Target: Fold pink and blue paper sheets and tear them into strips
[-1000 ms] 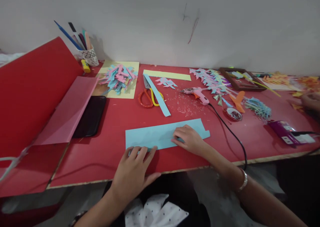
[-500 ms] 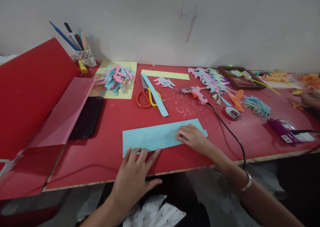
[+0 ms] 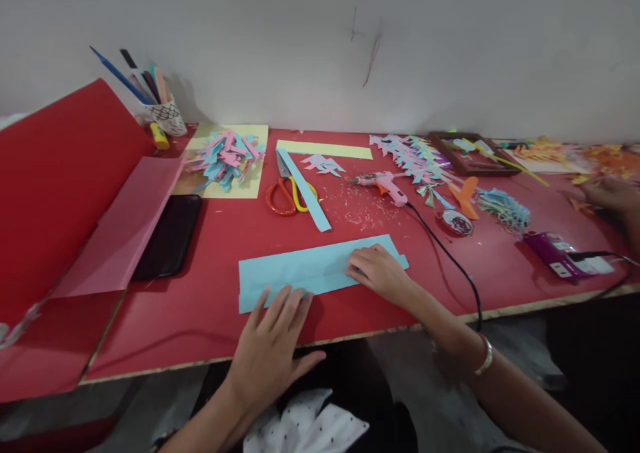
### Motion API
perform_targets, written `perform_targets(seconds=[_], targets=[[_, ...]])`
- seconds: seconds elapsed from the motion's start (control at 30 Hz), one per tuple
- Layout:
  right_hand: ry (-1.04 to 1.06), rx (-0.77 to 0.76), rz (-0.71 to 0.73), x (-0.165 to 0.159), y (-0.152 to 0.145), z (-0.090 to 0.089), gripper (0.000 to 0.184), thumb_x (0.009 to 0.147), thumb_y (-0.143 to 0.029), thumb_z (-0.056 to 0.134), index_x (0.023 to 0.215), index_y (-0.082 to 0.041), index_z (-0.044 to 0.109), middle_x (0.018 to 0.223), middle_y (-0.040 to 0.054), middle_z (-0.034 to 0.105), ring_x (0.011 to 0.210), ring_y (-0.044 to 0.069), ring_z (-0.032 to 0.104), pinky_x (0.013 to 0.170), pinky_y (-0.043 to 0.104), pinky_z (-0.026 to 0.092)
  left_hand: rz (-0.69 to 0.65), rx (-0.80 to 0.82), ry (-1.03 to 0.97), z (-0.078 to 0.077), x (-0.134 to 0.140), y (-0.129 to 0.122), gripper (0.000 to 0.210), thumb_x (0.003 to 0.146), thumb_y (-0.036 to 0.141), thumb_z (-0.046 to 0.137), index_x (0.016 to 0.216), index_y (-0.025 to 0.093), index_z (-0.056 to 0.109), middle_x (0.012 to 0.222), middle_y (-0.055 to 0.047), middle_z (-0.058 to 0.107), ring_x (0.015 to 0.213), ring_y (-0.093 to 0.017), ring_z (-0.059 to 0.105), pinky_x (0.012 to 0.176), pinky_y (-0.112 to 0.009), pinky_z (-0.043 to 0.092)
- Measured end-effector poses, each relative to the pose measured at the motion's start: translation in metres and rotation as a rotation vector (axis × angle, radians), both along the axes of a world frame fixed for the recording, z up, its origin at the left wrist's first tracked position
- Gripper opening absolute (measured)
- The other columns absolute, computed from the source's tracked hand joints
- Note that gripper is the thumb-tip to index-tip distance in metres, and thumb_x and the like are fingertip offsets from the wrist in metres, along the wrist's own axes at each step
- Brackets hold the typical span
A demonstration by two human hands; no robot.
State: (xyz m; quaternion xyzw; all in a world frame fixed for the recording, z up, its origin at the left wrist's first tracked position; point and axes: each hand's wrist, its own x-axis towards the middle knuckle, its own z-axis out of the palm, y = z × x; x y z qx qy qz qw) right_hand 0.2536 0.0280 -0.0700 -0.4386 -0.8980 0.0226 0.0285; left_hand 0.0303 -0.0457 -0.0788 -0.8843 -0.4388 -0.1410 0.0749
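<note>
A long light-blue paper strip (image 3: 300, 266) lies folded lengthwise near the table's front edge, with a small tab jutting from its right end. My left hand (image 3: 273, 333) is open, its fingertips lying flat on the strip's lower edge and its thumb stretched to the right. Toward the strip's right end, my right hand (image 3: 377, 273) rests on the paper with fingers curled and pressed together; whatever they hold, if anything, is hidden. Beyond the strip are scissors (image 3: 295, 196) with red and yellow handles, partly covered by a narrow blue paper strip (image 3: 306, 193).
A pink glue gun (image 3: 385, 185) with a black cord lies right of the scissors. Cut pink and blue paper pieces (image 3: 227, 156) are heaped at the back left. A black phone (image 3: 167, 236) lies left. Another person's hand (image 3: 613, 193) is at the far right, beyond a purple box (image 3: 560, 254).
My left hand's fingers have come closer together and reach slightly farther onto the blue paper. My right hand stays at about the same place on it. The whole view has shifted slightly.
</note>
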Motion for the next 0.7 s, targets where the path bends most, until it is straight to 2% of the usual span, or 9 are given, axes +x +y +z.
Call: perform_targets(seconds=[0.1,0.2,0.33,0.5,0.7], targets=[[0.018,-0.005,0.002,0.000,0.000,0.000,0.026,0.087,-0.031,0.038,0.070,-0.016,0.052,0.066,0.0014,0.055,0.064,0.013,0.047,0.061,0.025,0.023,-0.074,-0.027,0.019,0.003,0.009,0.007,0.050,0.078,0.053,0.040,0.102,0.014,0.060,0.101,-0.009,0.058,0.095,-0.022,0.048,0.086,-0.035,0.037],[0.042,-0.025,0.002,0.000,0.001,-0.001,0.026,0.087,-0.030,0.039,0.070,-0.016,0.052,0.066,0.0014,0.055,0.064,0.013,0.047,0.061,0.025,0.023,-0.016,-0.114,0.037,0.005,0.020,0.007,0.055,0.073,0.058,0.045,0.112,0.021,0.054,0.095,-0.007,0.059,0.087,-0.022,0.050,0.081,-0.039,0.039],[0.134,-0.056,0.006,0.003,0.001,-0.002,0.026,0.085,-0.033,0.041,0.070,-0.016,0.052,0.067,0.0017,0.056,0.065,0.013,0.048,0.062,0.025,0.025,0.080,-0.135,0.044,0.003,0.031,0.000,0.067,0.068,0.064,0.044,0.124,0.027,0.042,0.097,-0.007,0.057,0.090,-0.024,0.048,0.087,-0.050,0.034],[0.335,-0.051,0.046,0.017,0.000,-0.001,0.031,0.079,-0.046,0.047,0.073,-0.015,0.053,0.070,0.0025,0.057,0.069,0.014,0.050,0.068,0.026,0.030,0.121,-0.151,0.044,0.001,0.034,-0.003,0.068,0.067,0.066,0.043,0.124,0.028,0.041,0.098,-0.008,0.056,0.092,-0.026,0.047,0.089,-0.052,0.032],[0.370,-0.058,-0.045,0.039,0.003,-0.002,0.034,0.084,-0.043,0.039,0.065,-0.016,0.050,0.064,0.0014,0.055,0.063,0.012,0.049,0.064,0.025,0.030,0.140,-0.149,0.044,0.002,0.035,-0.003,0.069,0.066,0.066,0.045,0.123,0.029,0.042,0.097,-0.008,0.056,0.091,-0.026,0.046,0.088,-0.051,0.032]])
